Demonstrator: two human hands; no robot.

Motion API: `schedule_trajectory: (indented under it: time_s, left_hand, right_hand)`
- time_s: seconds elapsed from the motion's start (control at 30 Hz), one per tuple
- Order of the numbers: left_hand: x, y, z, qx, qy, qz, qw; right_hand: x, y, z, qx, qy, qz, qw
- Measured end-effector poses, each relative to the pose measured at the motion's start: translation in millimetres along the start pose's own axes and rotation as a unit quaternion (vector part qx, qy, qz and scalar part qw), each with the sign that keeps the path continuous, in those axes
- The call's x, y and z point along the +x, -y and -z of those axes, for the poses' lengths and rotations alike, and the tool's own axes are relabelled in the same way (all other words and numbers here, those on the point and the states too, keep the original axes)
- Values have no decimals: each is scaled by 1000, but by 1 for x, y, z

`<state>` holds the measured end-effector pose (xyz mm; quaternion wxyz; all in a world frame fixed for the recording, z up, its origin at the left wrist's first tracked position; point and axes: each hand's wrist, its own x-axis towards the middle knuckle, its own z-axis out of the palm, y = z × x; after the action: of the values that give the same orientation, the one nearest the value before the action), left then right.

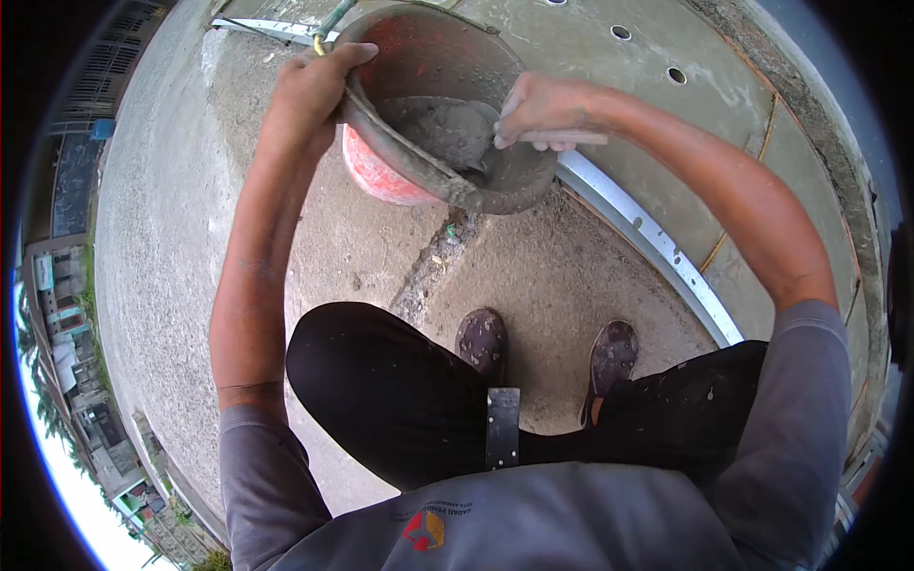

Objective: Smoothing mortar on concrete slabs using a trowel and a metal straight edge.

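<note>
A red bucket (381, 167), its inside caked grey, is tilted toward me and holds wet cement mix (438, 128). My left hand (309, 95) is closed on the bucket's upper left rim. My right hand (533, 109) is closed around a pale-handled tool (586, 138) at the bucket's right side; the tool's dark working end is partly sunk in the mix, and its exact shape is unclear.
A long metal straightedge (647, 238) lies beyond the bucket along smooth grey concrete (724, 124) with round holes. Rough pavement (162, 266) runs on the left, with buildings (71, 314) at its far edge. My feet (481, 347) stand below the bucket.
</note>
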<state>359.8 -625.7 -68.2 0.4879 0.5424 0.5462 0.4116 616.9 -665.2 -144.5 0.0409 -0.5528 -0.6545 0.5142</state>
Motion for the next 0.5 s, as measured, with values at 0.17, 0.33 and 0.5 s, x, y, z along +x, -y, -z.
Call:
schedule_trajectory:
  time_s: [0.17, 0.33, 0.5]
  left_hand:
    - [9, -5, 7, 31, -2, -1, 1000]
    - [24, -23, -3, 98, -37, -23, 994]
    - [31, -27, -15, 110, -28, -27, 993]
  right_hand:
    - [-29, -10, 38, 11, -21, 16, 1000]
    - [-72, -48, 83, -4, -100, 8, 995]
    - [-100, -57, 103, -88, -207, -46, 973]
